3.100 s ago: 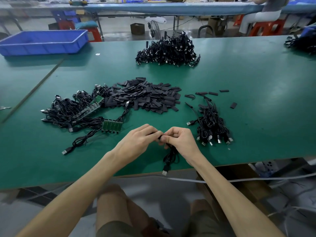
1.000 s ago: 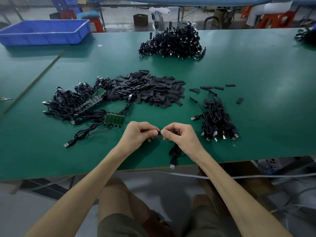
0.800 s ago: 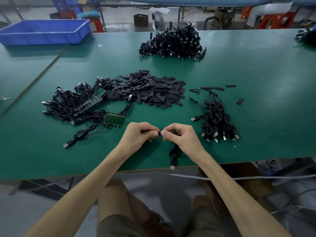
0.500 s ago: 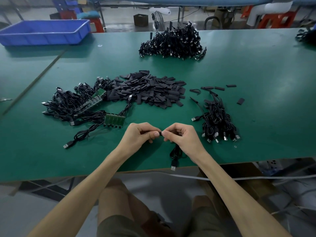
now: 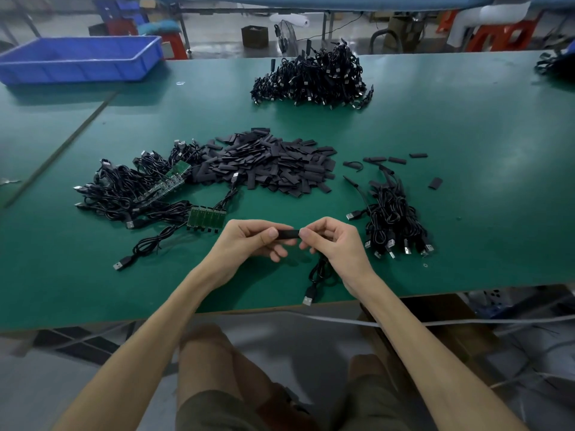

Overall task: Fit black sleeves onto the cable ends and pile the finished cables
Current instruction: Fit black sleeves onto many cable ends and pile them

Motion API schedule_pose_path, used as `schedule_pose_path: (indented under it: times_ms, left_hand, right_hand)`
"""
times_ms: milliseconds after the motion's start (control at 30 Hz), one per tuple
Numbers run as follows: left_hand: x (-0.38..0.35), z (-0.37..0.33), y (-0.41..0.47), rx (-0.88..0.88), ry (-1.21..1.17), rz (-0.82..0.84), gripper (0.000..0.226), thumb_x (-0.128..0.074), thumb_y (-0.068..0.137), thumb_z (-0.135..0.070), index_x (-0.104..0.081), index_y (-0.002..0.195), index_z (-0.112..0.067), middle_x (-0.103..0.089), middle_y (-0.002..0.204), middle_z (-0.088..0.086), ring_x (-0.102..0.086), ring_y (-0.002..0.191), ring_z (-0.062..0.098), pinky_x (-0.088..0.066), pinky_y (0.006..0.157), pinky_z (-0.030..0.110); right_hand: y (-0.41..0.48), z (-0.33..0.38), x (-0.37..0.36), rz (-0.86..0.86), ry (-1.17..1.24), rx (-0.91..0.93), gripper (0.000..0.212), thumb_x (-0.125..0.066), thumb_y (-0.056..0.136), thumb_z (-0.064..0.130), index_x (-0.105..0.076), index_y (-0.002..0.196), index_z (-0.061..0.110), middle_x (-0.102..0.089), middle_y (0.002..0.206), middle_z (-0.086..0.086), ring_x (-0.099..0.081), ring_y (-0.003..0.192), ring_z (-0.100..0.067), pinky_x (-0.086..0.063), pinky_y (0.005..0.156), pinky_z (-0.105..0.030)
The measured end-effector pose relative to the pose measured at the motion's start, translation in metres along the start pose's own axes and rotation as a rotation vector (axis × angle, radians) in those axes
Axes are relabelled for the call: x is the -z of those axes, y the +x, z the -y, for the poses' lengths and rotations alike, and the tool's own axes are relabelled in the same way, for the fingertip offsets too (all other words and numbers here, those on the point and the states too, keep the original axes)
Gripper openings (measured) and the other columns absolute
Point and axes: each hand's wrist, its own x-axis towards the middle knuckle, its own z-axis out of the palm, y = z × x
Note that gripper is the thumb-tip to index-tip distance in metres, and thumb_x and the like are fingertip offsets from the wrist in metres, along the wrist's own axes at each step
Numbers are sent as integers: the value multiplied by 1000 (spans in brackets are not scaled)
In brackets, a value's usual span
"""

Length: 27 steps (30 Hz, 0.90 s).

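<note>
Short black tubular sleeve (image 5: 287, 234), lower centre above green worktop (image 5: 466, 135): pinched at either end by curled fingers of left hand (image 5: 249, 241) and right hand (image 5: 336, 244), seemingly steadied for seating on thin black USB cable (image 5: 320, 272) dangling beneath the right hand.

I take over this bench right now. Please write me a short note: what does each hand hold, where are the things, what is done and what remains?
Left hand: pinches the left end of one black sleeve.
Right hand: grips the cable at the sleeve's right end; its USB plug lies near the table edge.
Loose sleeves: heap at mid-table.
Cables with green boards: left of that heap, probably not yet done.
Small cable pile: on the right, apparently finished.
Left: seat this sleeve (how far it is on cannot be seen), add the cable to the right pile, go on.
</note>
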Motion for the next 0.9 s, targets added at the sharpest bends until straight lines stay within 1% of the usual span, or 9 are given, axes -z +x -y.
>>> schedule_pose_path:
  times_ms: [67,167,333,533,667,733,833,867,900]
  left_hand:
    - [4,-1,1,32,-42,67,30,-59,99,-12,-70,124,0,-72,113,26,-73,91,27,-59,79,28]
    - [6,-1,1,44,-70,86,32,-60,97,-13,-69,125,-1,-71,114,27,-74,92,27,-60,80,29]
    - [5,0,0,35,-84,49,28,-64,95,-13,-74,119,-6,-72,110,27,-75,89,27,-60,78,28]
    - [5,1,1,41,-89,37,27,-66,93,-16,-75,116,-6,-73,108,28,-75,87,28,-61,76,29]
    - [-1,1,3,42,-70,-47,32,-61,99,-24,-71,119,-1,-73,110,24,-74,93,31,-60,80,31]
    - [-9,-3,5,84,61,-90,33,-58,101,-30,-71,117,-4,-76,108,15,-74,92,29,-60,77,30]
    - [-28,-11,9,85,541,-72,25,-63,99,-35,-77,106,-17,-78,89,-8,-70,74,8,-52,63,18]
    - [-39,-13,11,74,650,-56,25,-65,97,-40,-78,103,-20,-76,81,-15,-67,67,2,-47,61,13]
    - [-51,-15,13,72,713,-49,27,-66,96,-45,-78,102,-22,-73,79,-18,-65,63,-3,-45,59,10]
  right_hand:
    - [0,0,1,-6,10,-1,8,-79,91,17,-73,88,12,-77,76,-7,-67,67,-10,-53,67,-20]
    - [0,0,-1,0,-3,4,8,-78,92,17,-73,88,12,-76,75,-6,-66,66,-8,-52,66,-19]
    - [0,-1,0,10,-7,1,8,-79,91,15,-73,89,10,-76,74,-5,-66,66,-11,-53,65,-20]
    - [1,-2,1,20,-13,-3,7,-79,92,16,-73,87,13,-76,75,-7,-66,68,-12,-53,66,-21]
    - [0,-1,0,-64,2,13,7,-76,94,19,-73,91,14,-76,78,-4,-65,70,-11,-54,71,-21]
    - [0,-1,1,-143,57,13,5,-72,97,17,-71,95,13,-74,78,1,-64,73,-9,-54,75,-22]
    - [0,-1,6,-243,194,-13,2,-66,100,12,-68,100,11,-71,77,6,-62,74,-8,-52,80,-24]
    - [-1,0,7,-264,232,-19,2,-65,101,11,-68,101,11,-71,77,5,-62,75,-9,-52,80,-25]
    - [-1,1,7,-280,258,-23,4,-64,101,9,-67,103,11,-70,78,5,-62,76,-9,-52,81,-26]
